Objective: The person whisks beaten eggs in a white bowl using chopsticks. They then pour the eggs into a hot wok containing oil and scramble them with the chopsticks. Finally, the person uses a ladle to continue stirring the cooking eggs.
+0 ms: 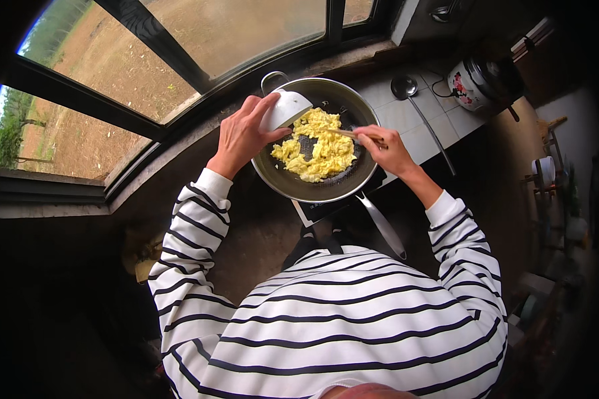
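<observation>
My left hand (247, 132) grips a white bowl (287, 110), tilted on its side over the left part of a frying pan (279, 182). Scrambled eggs (332, 152), yellow and in soft lumps, lie in the pan. From the right, my right hand (387, 147) holds wooden chopsticks (347, 133) whose tips touch or hover just over the eggs. The bowl's inside is turned away from view. The pan has a long metal handle (383, 227) pointing towards me and a small loop handle (274, 80) at its far side. It rests on a dark cooktop (314, 210).
A metal ladle (427, 117) lies on the white tiled counter (414, 119) right of the pan. Beyond it stands a floral-patterned electric cooker (466, 87) with a cord. A window frame and its sill (199, 122) run close behind my left hand and the pan.
</observation>
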The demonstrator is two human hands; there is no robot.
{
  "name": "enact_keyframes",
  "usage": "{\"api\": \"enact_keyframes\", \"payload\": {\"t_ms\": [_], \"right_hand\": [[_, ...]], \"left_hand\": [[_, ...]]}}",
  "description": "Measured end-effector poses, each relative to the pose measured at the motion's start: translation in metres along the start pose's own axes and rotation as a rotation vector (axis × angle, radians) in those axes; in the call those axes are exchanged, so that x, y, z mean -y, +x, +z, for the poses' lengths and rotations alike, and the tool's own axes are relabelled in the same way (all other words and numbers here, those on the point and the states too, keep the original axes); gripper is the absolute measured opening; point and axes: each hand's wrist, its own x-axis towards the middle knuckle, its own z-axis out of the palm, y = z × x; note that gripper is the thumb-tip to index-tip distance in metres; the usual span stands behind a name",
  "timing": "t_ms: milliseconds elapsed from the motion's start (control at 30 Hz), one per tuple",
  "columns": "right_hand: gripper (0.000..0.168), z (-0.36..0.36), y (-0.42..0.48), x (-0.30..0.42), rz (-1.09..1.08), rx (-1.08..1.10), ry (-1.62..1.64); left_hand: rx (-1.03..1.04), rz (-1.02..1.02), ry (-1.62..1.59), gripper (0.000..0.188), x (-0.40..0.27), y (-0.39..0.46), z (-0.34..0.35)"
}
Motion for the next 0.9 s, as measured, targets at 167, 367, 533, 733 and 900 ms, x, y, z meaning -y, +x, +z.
{"api": "enact_keyframes", "payload": {"t_ms": [167,367,533,733,900], "right_hand": [[0.018,0.031,0.008,-0.001,-0.190,0.086,-0.140],[0.017,0.055,-0.026,0.039,-0.128,0.169,0.052],[0.018,0.021,0.005,-0.005,-0.036,-0.072,0.020],[0.018,0.040,0.018,-0.016,-0.188,0.010,-0.070],[0.022,-0.010,-0.017,-0.005,0.110,-0.086,0.141]], "left_hand": [[0.010,0.030,-0.017,0.074,-0.006,0.006,0.002],[-0.002,-0.042,-0.060,0.070,-0.008,0.003,-0.001],[0.005,-0.041,-0.059,0.068,-0.013,0.007,-0.006],[0.010,-0.092,-0.095,0.060,-0.016,0.014,0.001],[-0.042,-0.182,-0.314,0.060,-0.017,0.022,-0.012]]}}
